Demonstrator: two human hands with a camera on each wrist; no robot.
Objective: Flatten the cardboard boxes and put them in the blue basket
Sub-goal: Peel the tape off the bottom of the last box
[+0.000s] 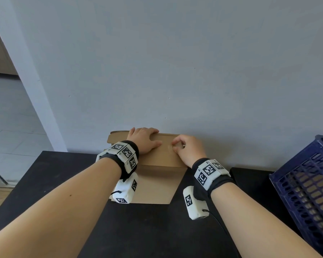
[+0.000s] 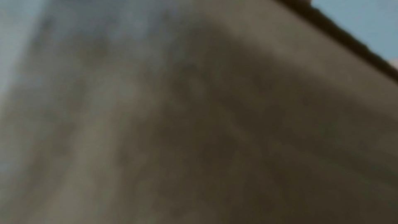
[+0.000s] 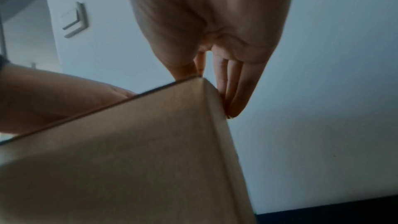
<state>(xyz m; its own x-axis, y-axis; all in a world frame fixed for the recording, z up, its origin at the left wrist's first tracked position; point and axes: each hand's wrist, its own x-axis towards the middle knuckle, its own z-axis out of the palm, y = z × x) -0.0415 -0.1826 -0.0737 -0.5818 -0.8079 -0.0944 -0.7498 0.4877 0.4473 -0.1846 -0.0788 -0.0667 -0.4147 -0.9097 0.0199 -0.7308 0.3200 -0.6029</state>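
A brown cardboard box [image 1: 157, 181] stands on the black table [image 1: 138, 231] against the wall. My left hand [image 1: 145, 139] lies flat on the box's top, fingers reaching toward its far edge. My right hand [image 1: 185, 148] grips the top right corner. In the right wrist view the right hand [image 3: 215, 23] has its thumb on the top edge of the box [image 3: 129, 159] and its fingers [image 3: 234, 88] down the right side; the left hand [image 3: 53, 94] presses on the top. The left wrist view is filled by blurred cardboard [image 2: 193, 125].
The blue lattice basket [image 1: 295, 175] stands at the table's right end, with brown cardboard showing through its wall. A grey wall rises right behind the box. A light switch [image 3: 75, 20] is on the wall at left. The table's left edge drops to a pale floor.
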